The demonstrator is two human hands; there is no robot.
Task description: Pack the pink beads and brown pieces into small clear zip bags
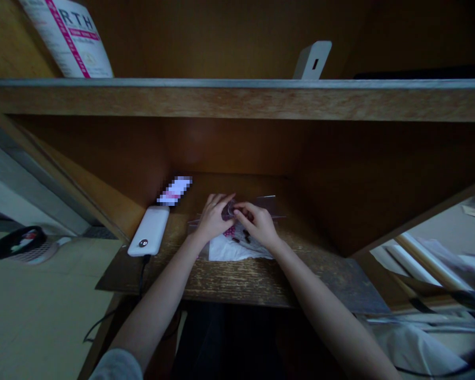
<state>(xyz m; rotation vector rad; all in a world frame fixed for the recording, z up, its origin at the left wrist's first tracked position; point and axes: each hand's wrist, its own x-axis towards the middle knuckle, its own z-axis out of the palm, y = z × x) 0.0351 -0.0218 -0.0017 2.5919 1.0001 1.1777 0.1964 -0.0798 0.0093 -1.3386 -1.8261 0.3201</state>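
Note:
Both hands meet over a white tissue on the wooden desk. My left hand is closed around a small, see-through, dark-tinted thing, perhaps plastic; its kind is unclear. Close on its right, the thumb and fingers of my right hand are pinched together at its edge. Whatever they pinch is too small to make out. Beneath the hands lie several pink beads and a few dark brown pieces on the tissue. Clear plastic bags lie behind and around it, partly covered by the hands.
A white power bank with a cable stands left of the hands, below a lit phone. Overhead runs a shelf edge, bearing a white container and a white box-shaped item. A basket stands on the floor at left.

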